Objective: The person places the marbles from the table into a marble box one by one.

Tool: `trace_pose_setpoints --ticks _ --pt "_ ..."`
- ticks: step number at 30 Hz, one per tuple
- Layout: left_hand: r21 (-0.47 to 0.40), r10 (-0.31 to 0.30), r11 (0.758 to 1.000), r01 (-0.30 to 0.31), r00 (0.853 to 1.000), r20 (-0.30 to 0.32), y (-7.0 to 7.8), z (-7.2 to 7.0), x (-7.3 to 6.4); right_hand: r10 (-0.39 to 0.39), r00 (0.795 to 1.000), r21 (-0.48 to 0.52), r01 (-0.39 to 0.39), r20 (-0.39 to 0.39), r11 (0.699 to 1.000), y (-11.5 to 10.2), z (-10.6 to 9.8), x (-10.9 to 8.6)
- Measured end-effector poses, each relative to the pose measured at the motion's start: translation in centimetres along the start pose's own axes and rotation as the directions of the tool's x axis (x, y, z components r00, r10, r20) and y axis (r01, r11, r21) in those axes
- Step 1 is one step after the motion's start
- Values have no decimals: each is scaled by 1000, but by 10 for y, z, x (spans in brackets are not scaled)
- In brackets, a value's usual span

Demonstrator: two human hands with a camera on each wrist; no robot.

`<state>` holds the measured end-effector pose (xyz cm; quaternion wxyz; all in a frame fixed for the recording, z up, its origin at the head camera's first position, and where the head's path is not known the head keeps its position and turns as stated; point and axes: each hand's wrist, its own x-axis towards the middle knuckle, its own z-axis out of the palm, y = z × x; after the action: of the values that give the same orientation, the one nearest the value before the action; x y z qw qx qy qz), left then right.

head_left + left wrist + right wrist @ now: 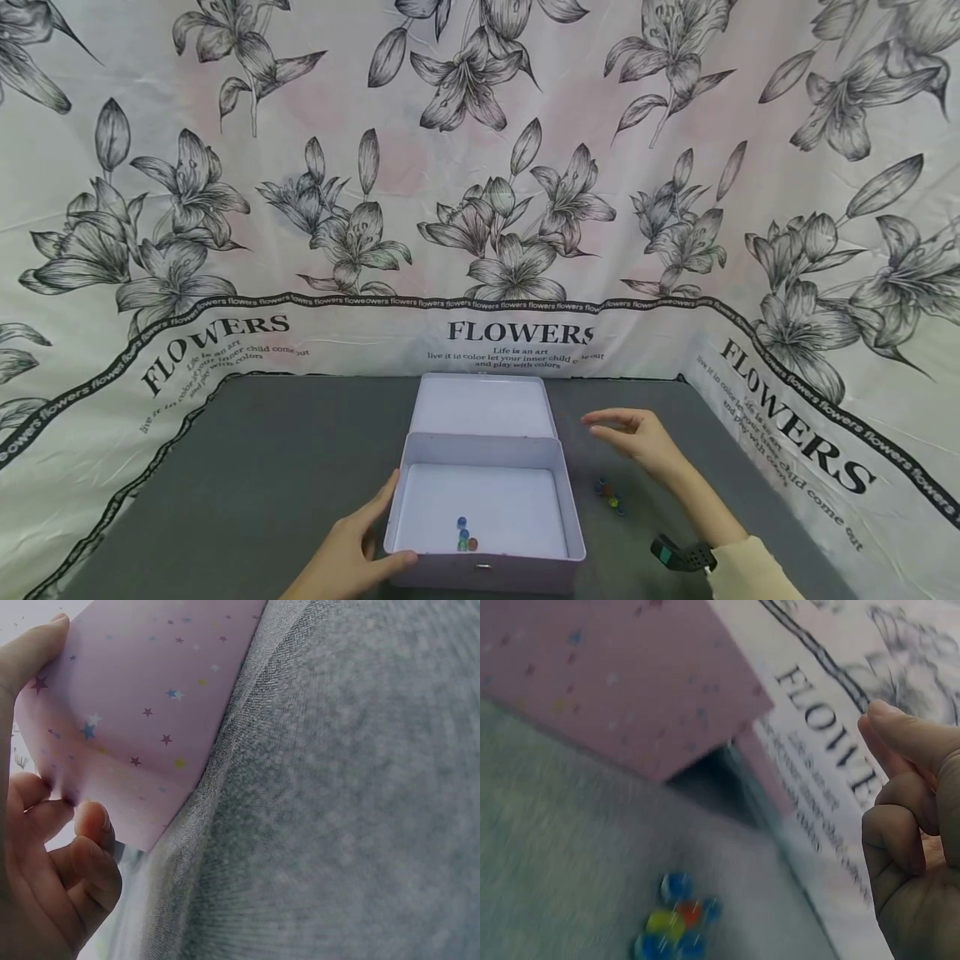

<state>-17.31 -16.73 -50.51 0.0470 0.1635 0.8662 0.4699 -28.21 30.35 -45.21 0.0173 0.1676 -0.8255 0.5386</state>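
An open box [536, 573], white inside and pink with small stars outside, stands on the dark table with its lid [483, 404] folded back. My left hand [352, 537] holds its near left corner, thumb on the front rim and fingers along the left side. Inside, near the front wall, lies a small group of marbles [464, 534] in blue, green and reddish brown. To the right of the box my right hand [645, 442] hovers, thumb and index finger apart and nothing visible between them. Several more marbles [613, 502], blue, yellow and red, lie on the table below it.
The table [300, 450] has a dark grey woven cover. Behind it and along both sides hangs a white cloth [360, 333] with printed flowers and lettering. A black band with a small screen [678, 554] circles the right wrist.
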Motion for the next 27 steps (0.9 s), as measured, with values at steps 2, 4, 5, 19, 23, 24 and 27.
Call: trace_pose_setpoints --ticks 2,4,5,19,23,24,27 --pt "-2 -3 1000 3 1000 -2 0 0 0 -6 1000 11 6 -18 1000 10 -4 -7" --pt "-6 -9 1000 9 1000 -1 1 1 1 -7 1000 9 7 -29 1000 21 -5 -14" --pt "-6 -11 1000 11 1000 1 1 1 1 3 999 14 -3 -33 1000 26 -5 -17" --pt "-19 -22 1000 22 1000 1 1 0 3 88 995 -47 -90 -42 995 64 0 -48" --pt "-12 -23 1000 23 1000 4 0 0 3 37 998 -74 -40 -42 996 66 -1 -51" --pt "-10 -21 1000 21 1000 5 0 0 2 24 999 -83 -27 -38 996 67 -1 -52" --pt "-6 -13 1000 13 1000 7 0 -1 2 3 1000 -110 -7 -30 994 68 -1 -54"
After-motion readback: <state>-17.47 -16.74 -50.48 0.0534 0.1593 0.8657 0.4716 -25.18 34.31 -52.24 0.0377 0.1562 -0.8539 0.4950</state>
